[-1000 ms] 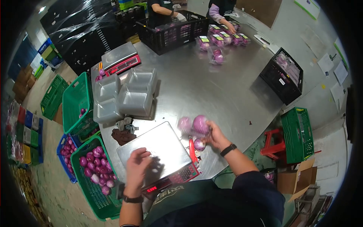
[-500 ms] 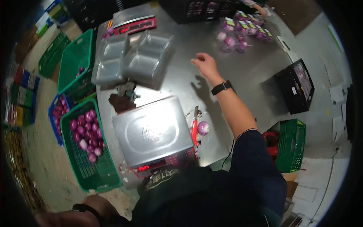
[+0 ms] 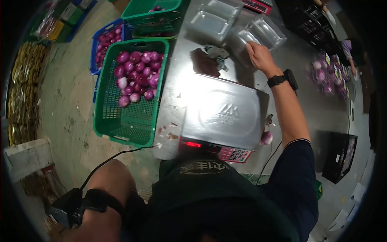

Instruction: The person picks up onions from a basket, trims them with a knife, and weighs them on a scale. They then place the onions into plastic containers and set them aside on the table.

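Observation:
My right hand [image 3: 262, 57] reaches over the far part of the metal table, fingers pinched at the near edge of a clear plastic tray [image 3: 267, 30]. Beside it, to the left, stands another stack of clear divided trays [image 3: 209, 25]. Close to my body is a scale [image 3: 223, 113] with a bare steel top and lit red digits. A peeled purple onion [image 3: 266, 138] sits at the scale's right side. My left hand [image 3: 98, 226] is low at the lower left, dark and blurred; its fingers cannot be made out.
A green crate [image 3: 105, 117] of purple onions stands left of the table, with a blue crate [image 3: 95, 48] of onions behind it. Bagged onions [image 3: 330, 76] lie at the right, near another person's arm [image 3: 352, 66]. A black crate [image 3: 340, 157] is at the right edge.
My right hand has gone from open space over the table to the clear trays, and its fingers have closed on one. The view has swung left.

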`<state>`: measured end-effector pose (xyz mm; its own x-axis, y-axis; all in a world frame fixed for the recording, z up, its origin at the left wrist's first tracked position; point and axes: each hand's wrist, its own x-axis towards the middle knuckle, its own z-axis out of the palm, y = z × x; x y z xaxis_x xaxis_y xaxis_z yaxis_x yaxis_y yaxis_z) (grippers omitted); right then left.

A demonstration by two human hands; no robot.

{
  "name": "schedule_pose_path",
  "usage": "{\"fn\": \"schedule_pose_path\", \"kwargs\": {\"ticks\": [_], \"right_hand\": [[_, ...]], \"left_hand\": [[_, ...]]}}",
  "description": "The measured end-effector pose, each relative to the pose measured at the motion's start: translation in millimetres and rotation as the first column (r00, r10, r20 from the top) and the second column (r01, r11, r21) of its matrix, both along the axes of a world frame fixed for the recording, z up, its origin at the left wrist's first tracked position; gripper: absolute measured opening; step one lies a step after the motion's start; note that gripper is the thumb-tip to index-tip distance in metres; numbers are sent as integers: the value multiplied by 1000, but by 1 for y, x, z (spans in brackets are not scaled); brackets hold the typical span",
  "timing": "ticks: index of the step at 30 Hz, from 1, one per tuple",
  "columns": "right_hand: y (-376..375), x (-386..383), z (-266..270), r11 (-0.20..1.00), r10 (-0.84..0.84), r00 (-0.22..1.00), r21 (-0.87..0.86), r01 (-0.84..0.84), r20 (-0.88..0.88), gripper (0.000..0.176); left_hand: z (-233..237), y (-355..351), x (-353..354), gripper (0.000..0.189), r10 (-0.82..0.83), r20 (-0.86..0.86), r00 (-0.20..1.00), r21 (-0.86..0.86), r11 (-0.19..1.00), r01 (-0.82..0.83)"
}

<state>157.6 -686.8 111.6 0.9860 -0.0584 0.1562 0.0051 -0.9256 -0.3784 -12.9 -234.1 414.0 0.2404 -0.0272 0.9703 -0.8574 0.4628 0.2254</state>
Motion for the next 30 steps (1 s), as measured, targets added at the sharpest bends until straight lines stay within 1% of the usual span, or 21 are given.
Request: {"fn": "schedule_pose_path", "kwargs": {"ticks": [1, 2, 4, 5, 8, 9, 11, 12, 14, 15, 18, 19, 20, 22, 23, 25, 26, 27, 28, 29, 30], "right_hand": [[5, 4, 0, 997, -49, 986, -63, 39, -160, 42], [8, 8, -3, 998, -42, 985, -63, 32, -166, 42], [15, 16, -10, 965, -184, 972, -215, 150, -147, 43], [15, 19, -13, 967, -166, 973, -220, 129, -158, 43], [7, 18, -21, 975, -213, 972, -92, 204, -101, 40], [7, 21, -20, 976, -205, 974, -96, 195, -100, 40], [11, 18, -20, 959, -282, 956, 2, 283, -77, 37], [16, 18, -14, 962, -274, 959, -5, 275, -76, 37], [24, 19, -2, 919, -354, 926, 136, 370, -130, 33], [17, 22, -7, 888, -379, 916, 227, 400, -131, 36], [22, 25, -5, 850, -444, 889, 265, 456, -107, 41], [28, 21, -1, 841, -506, 856, 157, 517, -108, 43], [42, 13, -1, 840, -509, 853, 150, 521, -113, 43], [58, 3, 7, 891, -424, 880, -73, 447, 213, 44], [74, -8, 19, 889, -409, 878, -107, 445, 248, 42], [94, -46, 31, 929, -315, 931, -142, 343, 187, 41], [106, -53, 38, 931, -317, 942, -152, 332, 112, 39], [120, -65, 45, 933, -319, 947, -162, 320, 32, 37], [138, -123, 30, 991, -109, 994, -79, 109, 10, 36], [163, -144, 35, 994, -103, 994, -47, 100, -47, 37], [174, -168, 31, 997, -76, 988, 1, 77, -132, 38]], "left_hand": [[-1, 6, 3, 22, 4, -18, 1000, 15, 1000, -3], [-2, 13, 6, 22, 11, -38, 999, 25, 1000, -10], [-7, 28, 12, 22, 40, -83, 996, 40, 999, -36], [-8, 36, 14, 22, 54, -100, 993, 45, 998, -50], [-13, 61, 24, 21, 81, -154, 985, 63, 995, -72], [-15, 68, 27, 21, 84, -166, 983, 64, 995, -74], [-18, 84, 35, 21, 83, -194, 977, 72, 995, -70], [-20, 92, 39, 21, 80, -210, 974, 70, 995, -67], [-23, 108, 47, 21, 77, -233, 970, 71, 996, -62], [-25, 117, 51, 21, 78, -244, 967, 73, 995, -62], [-29, 144, 63, 21, 52, -288, 956, 71, 997, -33], [-33, 153, 69, 21, 51, -298, 953, 62, 998, -34], [-37, 167, 77, 21, -4, -278, 961, 94, 995, 31], [-52, 192, 93, 22, -106, -241, 965, 136, 980, 142], [-59, 202, 105, 22, -171, -223, 960, 165, 964, 210], [-90, 210, 127, 23, -240, -190, 952, 187, 943, 275], [-133, 203, 138, 23, -59, -343, 938, 145, 983, 115], [-177, 192, 152, 23, 111, -496, 861, 130, 990, -53], [-205, 178, 173, 24, 259, -634, 728, 144, 965, -217], [-217, 148, 211, 8, 477, -746, 465, 411, 879, -241], [-283, 154, 247, 12, 478, -824, 303, 493, 870, -31]]}}
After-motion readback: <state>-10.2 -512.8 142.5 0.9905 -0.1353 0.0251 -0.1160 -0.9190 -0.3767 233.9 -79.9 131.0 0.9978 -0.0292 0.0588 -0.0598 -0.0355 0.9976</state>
